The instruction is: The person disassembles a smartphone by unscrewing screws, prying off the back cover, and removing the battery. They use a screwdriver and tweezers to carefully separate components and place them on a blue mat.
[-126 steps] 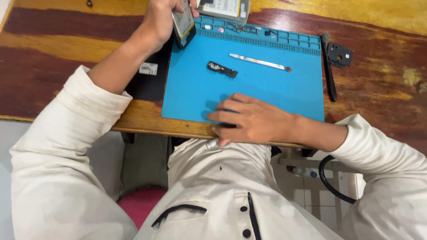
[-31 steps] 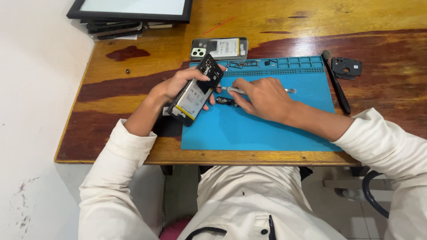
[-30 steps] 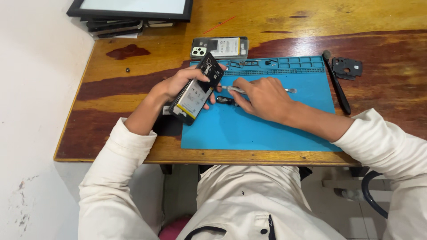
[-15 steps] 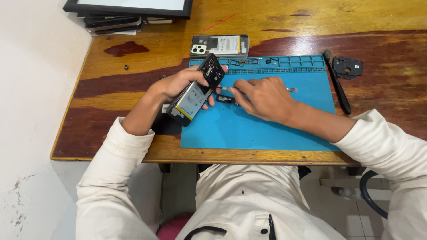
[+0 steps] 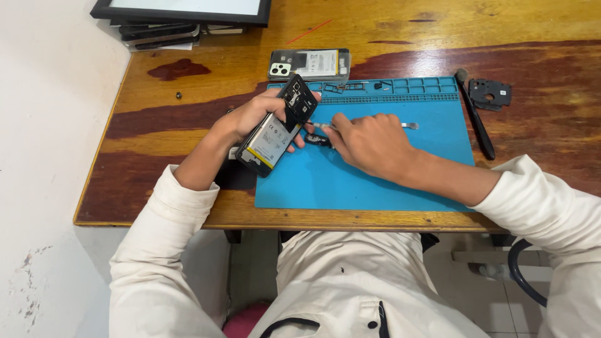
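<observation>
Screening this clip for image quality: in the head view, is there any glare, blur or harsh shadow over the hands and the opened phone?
Head view: even, soft light; left hand, opened phone and right hand look sharp, without motion blur; mild sheen on the wooden table, none on the blue mat; only faint shadows under the hands.

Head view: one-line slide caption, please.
Left hand holds an opened black smartphone over a blue rubber mat; right hand rests on thin metal tweezers.
</observation>
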{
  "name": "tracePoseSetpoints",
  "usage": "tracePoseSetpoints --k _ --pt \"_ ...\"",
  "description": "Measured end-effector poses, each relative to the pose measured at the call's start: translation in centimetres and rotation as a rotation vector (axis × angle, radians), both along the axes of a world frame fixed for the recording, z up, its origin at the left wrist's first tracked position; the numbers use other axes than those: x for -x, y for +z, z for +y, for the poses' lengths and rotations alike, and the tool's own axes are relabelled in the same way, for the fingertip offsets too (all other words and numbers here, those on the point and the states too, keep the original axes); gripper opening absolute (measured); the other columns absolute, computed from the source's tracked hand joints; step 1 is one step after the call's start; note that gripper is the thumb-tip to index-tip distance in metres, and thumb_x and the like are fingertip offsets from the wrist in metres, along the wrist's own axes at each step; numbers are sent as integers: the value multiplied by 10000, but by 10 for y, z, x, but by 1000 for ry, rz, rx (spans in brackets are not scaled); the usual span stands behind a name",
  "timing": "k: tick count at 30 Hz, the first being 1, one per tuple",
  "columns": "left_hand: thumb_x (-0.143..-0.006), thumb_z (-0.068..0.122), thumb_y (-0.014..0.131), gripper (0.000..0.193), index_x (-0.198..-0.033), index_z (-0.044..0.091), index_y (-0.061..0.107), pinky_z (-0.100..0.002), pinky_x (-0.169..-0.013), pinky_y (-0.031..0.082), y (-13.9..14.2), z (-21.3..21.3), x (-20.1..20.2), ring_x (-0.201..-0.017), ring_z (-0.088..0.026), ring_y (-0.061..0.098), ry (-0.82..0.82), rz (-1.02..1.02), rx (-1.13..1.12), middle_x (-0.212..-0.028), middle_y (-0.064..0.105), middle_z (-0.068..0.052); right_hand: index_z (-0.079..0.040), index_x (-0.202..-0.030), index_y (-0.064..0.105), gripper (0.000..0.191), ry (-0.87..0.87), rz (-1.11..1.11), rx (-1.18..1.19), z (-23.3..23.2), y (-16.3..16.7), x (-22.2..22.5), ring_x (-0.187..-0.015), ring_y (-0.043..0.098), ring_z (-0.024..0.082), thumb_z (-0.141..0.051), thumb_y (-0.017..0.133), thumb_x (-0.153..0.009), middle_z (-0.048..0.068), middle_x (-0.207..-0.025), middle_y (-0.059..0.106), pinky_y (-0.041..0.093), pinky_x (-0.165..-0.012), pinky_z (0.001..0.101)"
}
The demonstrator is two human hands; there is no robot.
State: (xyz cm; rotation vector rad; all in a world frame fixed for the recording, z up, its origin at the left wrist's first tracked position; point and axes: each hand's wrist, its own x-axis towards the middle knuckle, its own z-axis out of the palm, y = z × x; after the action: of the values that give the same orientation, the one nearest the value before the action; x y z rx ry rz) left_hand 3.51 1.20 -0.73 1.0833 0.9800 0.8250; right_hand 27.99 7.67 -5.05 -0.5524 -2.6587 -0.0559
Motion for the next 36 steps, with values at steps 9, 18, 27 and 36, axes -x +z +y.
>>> tracePoseSetpoints --k 9,18,27,36 --pt "-783 109 413 764 -1542 27 417 -444 -744 636 1 0 -1 -839 -347 725 -8 26 -31 -1108 665 -277 -31 -1115 516 449 -13 26 51 4 15 1 -399 607 346 -416 702 -978 128 -485 608 447 -379 475" --pt "-802 117 410 754 -1551 38 409 -431 -757 632 5 -2 -4 -860 -336 726 -22 31 -34 -1122 665 -253 10 -1252 454 549 3 31 122 4 21 -1 -376 587 346 -388 717 -980 123 -472 577 443 -369 480" --pt "-817 122 416 758 -1571 53 376 -431 -782 626 9 -2 -6 -879 -338 726 -47 9 -38 -1137 653 -242 26 -1237 443 573 33 25 168 5 25 -2 -356 585 356 -386 718 -949 141 -453 575 443 -360 480" --pt "-810 117 411 782 -1589 89 338 -428 -791 630 12 -4 -6 -881 -318 733 -45 23 7 -1180 660 -247 -74 -1160 514 474 110 119 5 9 21 -5 -487 636 360 -338 777 -868 136 -659 686 455 -399 464"
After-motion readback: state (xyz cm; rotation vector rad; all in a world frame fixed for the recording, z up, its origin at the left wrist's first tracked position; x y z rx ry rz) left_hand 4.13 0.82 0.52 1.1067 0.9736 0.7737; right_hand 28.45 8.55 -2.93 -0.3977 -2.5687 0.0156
